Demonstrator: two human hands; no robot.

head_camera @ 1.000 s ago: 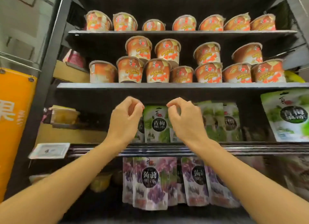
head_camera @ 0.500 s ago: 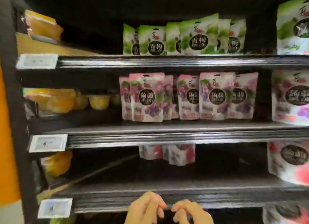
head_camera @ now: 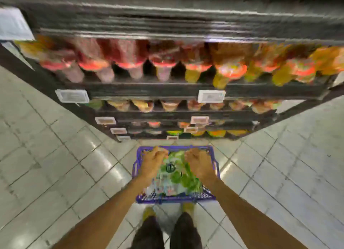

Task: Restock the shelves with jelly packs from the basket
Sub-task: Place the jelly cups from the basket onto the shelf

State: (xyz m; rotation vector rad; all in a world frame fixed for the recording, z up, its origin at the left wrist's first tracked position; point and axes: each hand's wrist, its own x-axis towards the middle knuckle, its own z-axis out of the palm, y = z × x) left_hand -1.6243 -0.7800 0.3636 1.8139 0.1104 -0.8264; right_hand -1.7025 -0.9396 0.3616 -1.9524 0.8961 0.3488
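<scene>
jelly packs [head_camera: 175,174] lie heaped in the basket [head_camera: 175,199]; left hand [head_camera: 153,161] and right hand [head_camera: 200,163] curl over them, grip unclear in blur. better pinch one pack's top edge.

Purple basket [head_camera: 175,199], green jelly packs [head_camera: 178,175], grey floor [head_camera: 55,165]

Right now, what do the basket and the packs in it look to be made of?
Basket: likely moulded plastic, purple, judging by its open lattice walls and solid rim. Jelly packs: probably glossy printed film pouches, green and white, though motion blur leaves this uncertain.
</scene>
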